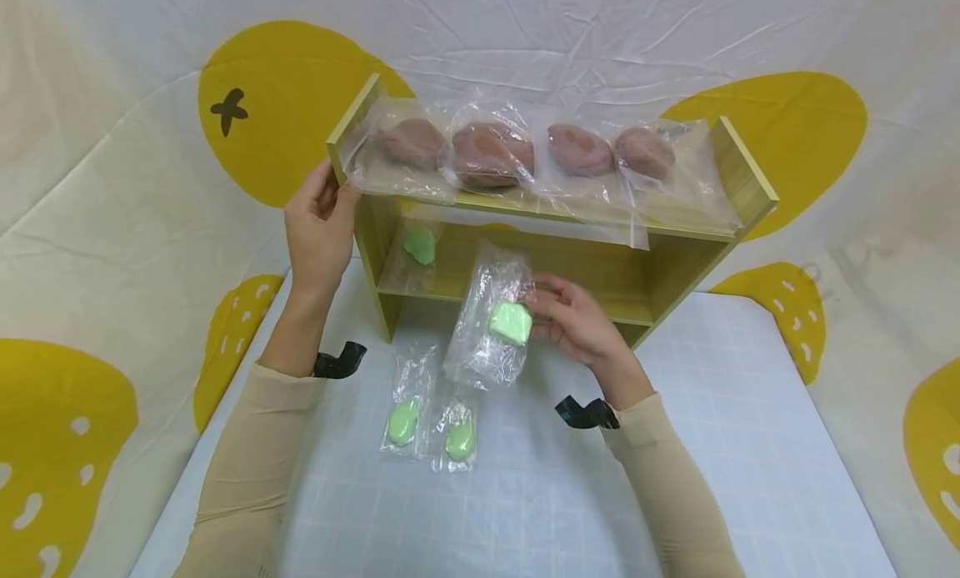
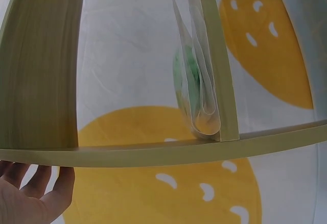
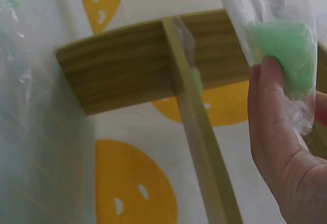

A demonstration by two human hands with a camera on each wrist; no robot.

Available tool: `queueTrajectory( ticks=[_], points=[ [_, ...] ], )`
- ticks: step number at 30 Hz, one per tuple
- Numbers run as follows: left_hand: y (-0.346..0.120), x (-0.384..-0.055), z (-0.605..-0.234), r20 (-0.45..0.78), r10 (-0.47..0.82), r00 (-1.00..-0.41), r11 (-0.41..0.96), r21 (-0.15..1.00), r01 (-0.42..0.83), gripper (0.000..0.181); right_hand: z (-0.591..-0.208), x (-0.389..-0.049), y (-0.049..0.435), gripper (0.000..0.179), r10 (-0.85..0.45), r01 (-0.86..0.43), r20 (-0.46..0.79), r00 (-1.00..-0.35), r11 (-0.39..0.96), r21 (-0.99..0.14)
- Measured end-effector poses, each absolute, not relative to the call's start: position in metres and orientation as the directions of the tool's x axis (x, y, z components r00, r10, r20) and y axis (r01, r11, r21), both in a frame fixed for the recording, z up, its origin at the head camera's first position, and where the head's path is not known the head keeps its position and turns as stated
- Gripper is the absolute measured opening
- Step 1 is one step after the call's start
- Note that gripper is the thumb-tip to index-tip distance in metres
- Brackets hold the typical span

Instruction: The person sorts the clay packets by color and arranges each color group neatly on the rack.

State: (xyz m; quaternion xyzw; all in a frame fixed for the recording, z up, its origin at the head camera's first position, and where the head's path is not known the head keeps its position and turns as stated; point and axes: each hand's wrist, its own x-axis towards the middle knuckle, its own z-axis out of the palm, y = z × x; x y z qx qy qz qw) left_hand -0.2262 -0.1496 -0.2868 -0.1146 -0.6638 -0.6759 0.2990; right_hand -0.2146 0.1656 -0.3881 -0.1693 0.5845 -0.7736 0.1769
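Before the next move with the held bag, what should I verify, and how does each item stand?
1. Held bag secured: ok, the right hand pinches it.
2. Left hand touching the rack's left side: ok.
3. Left hand's hold firm enough: cannot tell.
4. Room on the lower shelf, right of the green bag there: ok.
5. Held bag resting on that shelf: not ok, it is in the air in front.
6. Upper bags fully behind the front edge: not ok, some plastic overhangs.
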Motion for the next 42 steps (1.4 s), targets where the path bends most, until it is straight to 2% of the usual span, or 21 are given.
queueTrajectory(
  ticks=[5, 12, 18, 23, 29, 35, 42],
  points=[
    [-0.149, -0.226, -0.287, 0.547, -0.253, -0.798, 0.060, 0.832, 0.551, 0.036, -0.374, -0.247, 0.158, 0.048, -0.447, 0.085, 0.054, -0.893, -0.286, -0.954],
    [-0.149, -0.226, -0.287, 0.548, -0.248, -0.799, 0.059, 0.832, 0.552, 0.037, -0.365, -0.292, 0.146, 0.042, -0.389, 0.207, -0.080, -0.918, -0.298, -0.932],
    [-0.148, -0.225, -0.286, 0.549, -0.246, -0.799, 0.069, 0.832, 0.550, 0.036, -0.366, -0.317, 0.137, 0.036, -0.352, 0.269, -0.163, -0.922, -0.275, -0.923],
    [-0.148, -0.226, -0.286, 0.544, -0.245, -0.803, 0.082, 0.837, 0.542, 0.036, -0.372, -0.326, 0.132, 0.034, -0.359, 0.286, -0.185, -0.915, -0.253, -0.924],
    [-0.149, -0.226, -0.287, 0.541, -0.247, -0.804, 0.083, 0.838, 0.539, 0.036, -0.374, -0.329, 0.127, 0.044, -0.333, 0.263, -0.180, -0.926, -0.223, -0.939],
    [-0.150, -0.226, -0.288, 0.547, -0.244, -0.801, 0.075, 0.834, 0.546, 0.035, -0.374, -0.331, 0.125, 0.045, -0.296, 0.256, -0.189, -0.936, -0.204, -0.945],
    [-0.150, -0.227, -0.288, 0.556, -0.243, -0.795, 0.069, 0.827, 0.558, 0.035, -0.375, -0.338, 0.120, 0.035, -0.232, 0.213, -0.178, -0.956, -0.138, -0.967]
  ],
)
